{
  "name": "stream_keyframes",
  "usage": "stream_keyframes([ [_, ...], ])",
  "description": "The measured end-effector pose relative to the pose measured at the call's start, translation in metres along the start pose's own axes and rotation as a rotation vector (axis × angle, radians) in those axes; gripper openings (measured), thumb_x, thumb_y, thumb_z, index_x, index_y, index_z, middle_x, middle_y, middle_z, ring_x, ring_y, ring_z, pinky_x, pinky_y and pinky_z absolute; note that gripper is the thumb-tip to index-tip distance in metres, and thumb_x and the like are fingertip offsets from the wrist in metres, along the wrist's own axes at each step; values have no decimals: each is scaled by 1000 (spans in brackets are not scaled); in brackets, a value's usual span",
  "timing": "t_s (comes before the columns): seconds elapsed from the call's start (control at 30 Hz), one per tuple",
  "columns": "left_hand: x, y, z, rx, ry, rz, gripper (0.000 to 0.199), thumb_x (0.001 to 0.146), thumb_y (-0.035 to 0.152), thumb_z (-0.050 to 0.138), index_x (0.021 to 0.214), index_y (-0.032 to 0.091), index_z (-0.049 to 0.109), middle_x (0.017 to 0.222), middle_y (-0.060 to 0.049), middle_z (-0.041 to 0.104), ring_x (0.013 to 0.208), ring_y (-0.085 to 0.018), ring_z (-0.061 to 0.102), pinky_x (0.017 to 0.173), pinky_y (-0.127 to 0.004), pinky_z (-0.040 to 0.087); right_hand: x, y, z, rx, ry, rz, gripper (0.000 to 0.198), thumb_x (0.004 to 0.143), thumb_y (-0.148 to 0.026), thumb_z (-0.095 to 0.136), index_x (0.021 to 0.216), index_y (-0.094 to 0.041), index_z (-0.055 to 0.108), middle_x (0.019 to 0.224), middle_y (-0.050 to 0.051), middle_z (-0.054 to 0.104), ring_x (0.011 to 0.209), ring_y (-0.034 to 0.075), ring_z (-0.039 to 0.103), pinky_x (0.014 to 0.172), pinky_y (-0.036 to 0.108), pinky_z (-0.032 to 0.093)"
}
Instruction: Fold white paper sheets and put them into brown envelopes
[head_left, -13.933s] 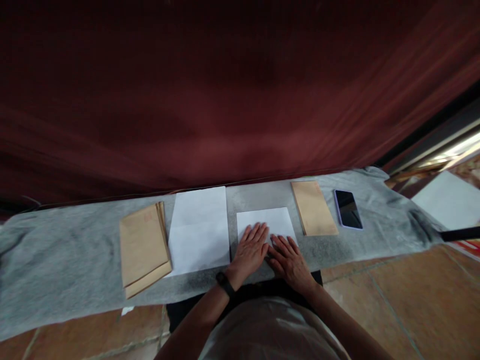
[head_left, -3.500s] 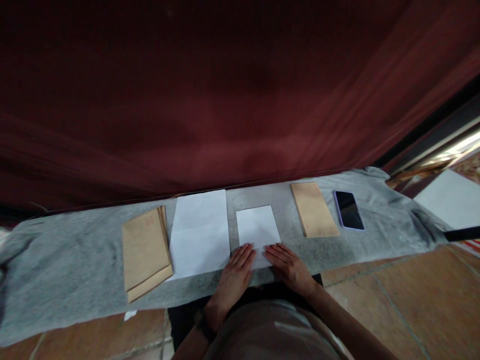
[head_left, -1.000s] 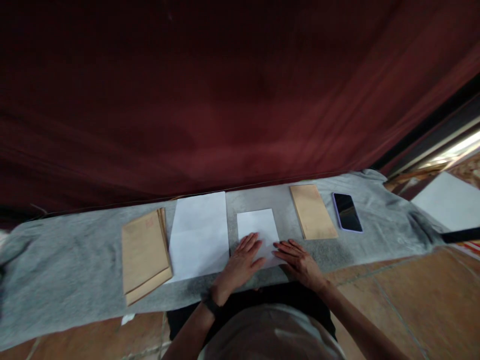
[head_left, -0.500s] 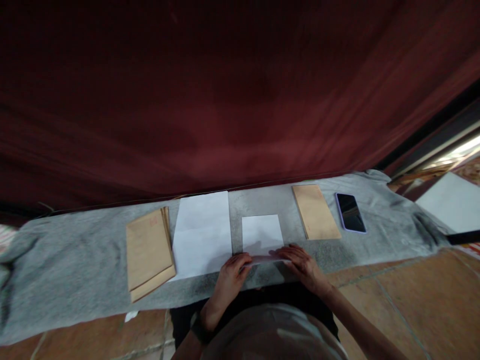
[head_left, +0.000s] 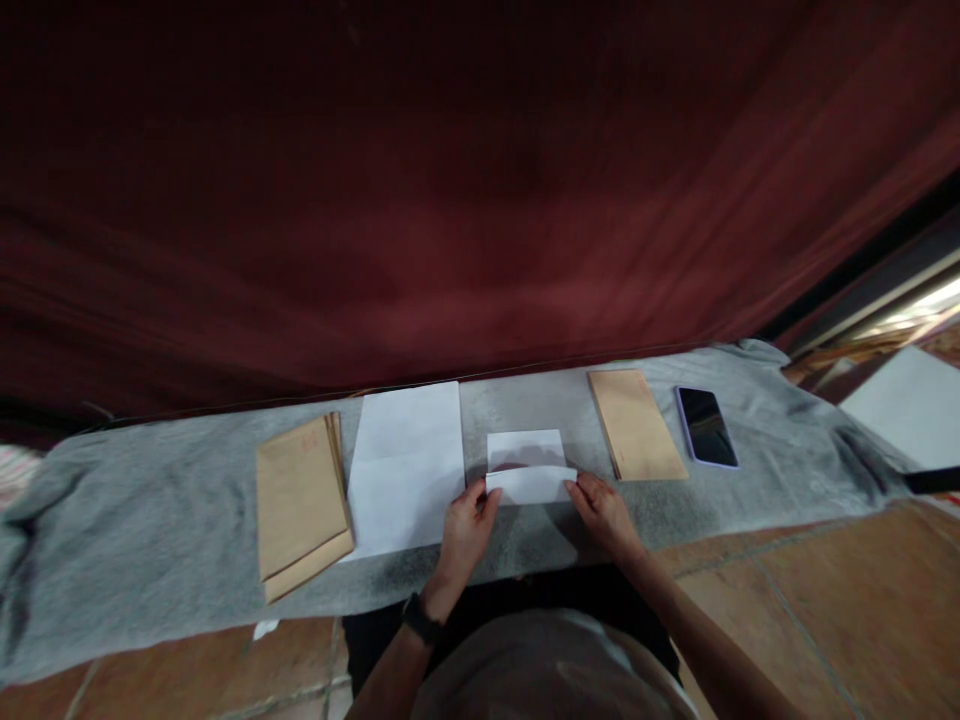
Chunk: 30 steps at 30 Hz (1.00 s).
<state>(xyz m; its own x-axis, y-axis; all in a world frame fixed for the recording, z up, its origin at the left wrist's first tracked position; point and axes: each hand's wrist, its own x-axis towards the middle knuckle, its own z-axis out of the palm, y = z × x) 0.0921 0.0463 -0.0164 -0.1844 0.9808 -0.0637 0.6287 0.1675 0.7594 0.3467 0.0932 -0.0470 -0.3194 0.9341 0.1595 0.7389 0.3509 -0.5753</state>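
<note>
Head view: left hand (head_left: pixel 465 525) and right hand (head_left: pixel 606 512) pinch folded paper (head_left: pixel 531 487) by its ends, sensibly; it's probably light, floppy.

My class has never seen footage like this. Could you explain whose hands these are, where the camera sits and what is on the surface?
There is no machine: a person works bare-handed, seen from a camera worn on their head, looking forward and down. The fingers of the left hand and right hand grip opposite ends of a folded white paper sheet. On the grey fabric cloth, to its left, lie larger white rectangular paper and stacked brown paper envelopes; to its right, another brown paper envelope, perhaps several, and a black-screened, purple-edged phone.
</note>
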Motion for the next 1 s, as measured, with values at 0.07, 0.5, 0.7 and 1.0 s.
stream_keyframes([
  [0.07, 6, 2, 3, 48, 42, 9, 27, 99, 38, 50, 88, 20, 67, 81, -3, 75, 71, -17, 69, 67, -27, 51, 7, -3, 1, 3, -10, 71, 46, 107, -47, 32, 94, -23, 69, 87, 7, 75, 84, 24, 72, 74, 32, 53],
  [0.5, 43, 12, 19, 471, 148, 54, 29, 106, 33, 44, 107, 19, 69, 88, -8, 77, 76, -21, 73, 65, -27, 48, 40, -19, 9, -359, 14, 229, 38, 106, -42, 41, 97, -21, 71, 85, 9, 77, 72, 22, 72, 63, 28, 45],
  [0.7, 48, 12, 26, 539, 165, 6, 36, 106, 34, 39, 116, 17, 69, 90, -11, 78, 76, -23, 74, 65, -28, 51, 48, -18, 9, -400, 43, 225, 37, 105, -41, 42, 94, -21, 71, 80, 9, 76, 66, 20, 70, 61, 28, 45],
  [1.0, 50, 8, 29, 662, 248, 66, 37, 106, 34, 38, 106, 20, 71, 73, -6, 76, 61, -18, 71, 56, -24, 49, 51, -22, 7, -395, 0, 296, 34, 105, -41, 44, 95, -21, 70, 82, 10, 76, 69, 21, 72, 64, 28, 45],
])
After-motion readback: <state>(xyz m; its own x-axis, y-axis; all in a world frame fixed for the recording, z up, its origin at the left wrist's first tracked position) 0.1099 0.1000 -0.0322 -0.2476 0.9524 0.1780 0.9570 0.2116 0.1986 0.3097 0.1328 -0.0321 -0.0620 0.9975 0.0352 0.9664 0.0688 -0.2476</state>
